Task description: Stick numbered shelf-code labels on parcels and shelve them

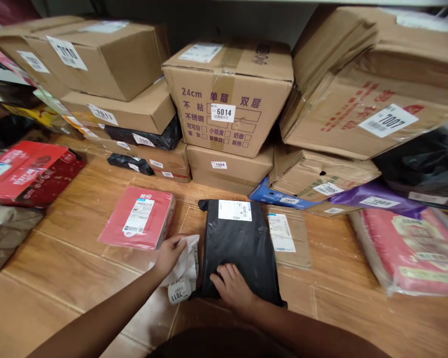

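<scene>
My left hand (170, 254) is closed, its fingers pinching the top of a white label strip (184, 271). The strip hangs down and curls at the bottom, where a printed 7011 shows upside down. Just right of it, a parcel in black plastic (240, 244) lies flat on the floor, with a white shipping label (235, 210) near its far edge. On the parcel's near part rests my right hand (233, 288), fingers lying on the plastic and holding nothing. Left of the strip is a red package (138, 218) with a white label.
A flat brown parcel (300, 243) lies right of the black one. Behind stand stacked cartons, among them one marked 6014 (233, 107) and one marked 7007 (373, 99). A red box (30, 169) is at far left, a red plastic-wrapped package (414, 248) at far right.
</scene>
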Demonstrator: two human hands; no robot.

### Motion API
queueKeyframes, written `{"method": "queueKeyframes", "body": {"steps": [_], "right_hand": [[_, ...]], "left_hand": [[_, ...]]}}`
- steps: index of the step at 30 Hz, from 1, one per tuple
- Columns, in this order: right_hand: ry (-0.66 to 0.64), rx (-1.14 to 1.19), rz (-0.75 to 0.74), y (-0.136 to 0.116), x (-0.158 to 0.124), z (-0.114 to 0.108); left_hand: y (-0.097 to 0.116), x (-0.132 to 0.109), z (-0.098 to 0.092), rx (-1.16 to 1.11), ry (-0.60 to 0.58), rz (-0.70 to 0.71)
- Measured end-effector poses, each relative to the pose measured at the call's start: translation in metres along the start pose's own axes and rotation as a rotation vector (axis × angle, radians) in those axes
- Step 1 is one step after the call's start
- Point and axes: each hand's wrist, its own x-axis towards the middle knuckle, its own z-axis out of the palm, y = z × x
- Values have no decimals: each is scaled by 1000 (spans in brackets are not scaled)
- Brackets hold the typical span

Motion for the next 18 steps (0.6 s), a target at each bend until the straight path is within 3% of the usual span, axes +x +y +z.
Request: {"method": "queueKeyframes", "body": {"steps": [4, 7, 9, 11, 13, 18], "right_hand": [[-117, 62, 139, 14, 27, -15], [-162, 425, 311, 20, 57, -48], [-160, 756, 302, 16, 76, -69], [-189, 987, 236, 6, 91, -83], [-194, 1072, 231, -7, 100, -88], [-232, 1312, 446, -22, 104, -79]], "left_hand": [[-6, -35, -33, -200, 85, -215], [5, -60, -39, -376, 55, -272], [16, -72, -34, -465, 38, -266], [25, -79, -28, -500, 26, -217], [32, -82, -25, -470, 13, -121], [41, -86, -37, -263, -160, 156]]}}
